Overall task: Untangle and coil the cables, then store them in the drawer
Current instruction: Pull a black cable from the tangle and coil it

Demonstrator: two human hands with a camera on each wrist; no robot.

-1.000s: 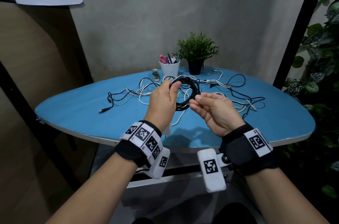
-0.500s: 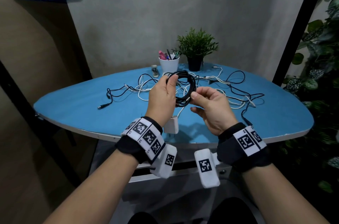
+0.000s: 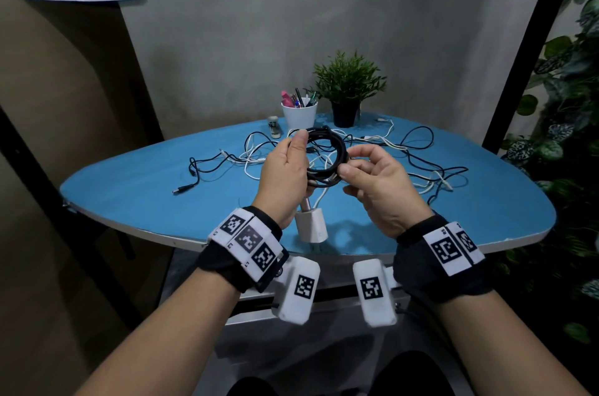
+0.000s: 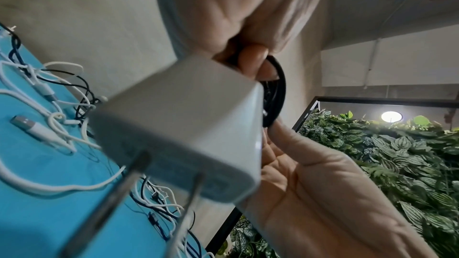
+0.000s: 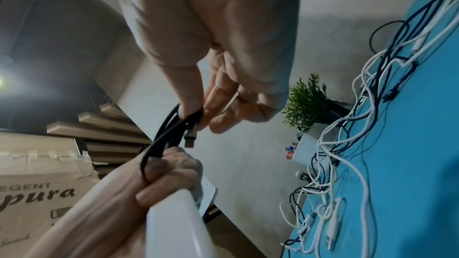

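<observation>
Holding a coiled black rubber cable [image 3: 325, 154] above the blue oval table [image 3: 136, 194], the left hand [image 3: 285, 175] is gripping one side while the right hand [image 3: 379, 188] is pinching the other. Left wrist view: the white plastic charger block [image 4: 178, 125] is dangling (light, but swinging). Right wrist view: fingertips [image 5: 191, 111] are clamping springy loops; best grasped across all turns.

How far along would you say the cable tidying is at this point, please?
Early. One black coil looks nearly wound: the left hand grips it with a white charger hanging below, and the right hand pinches its end. A tangle of black and white cables remains on the blue table; nothing looks stored.
</observation>
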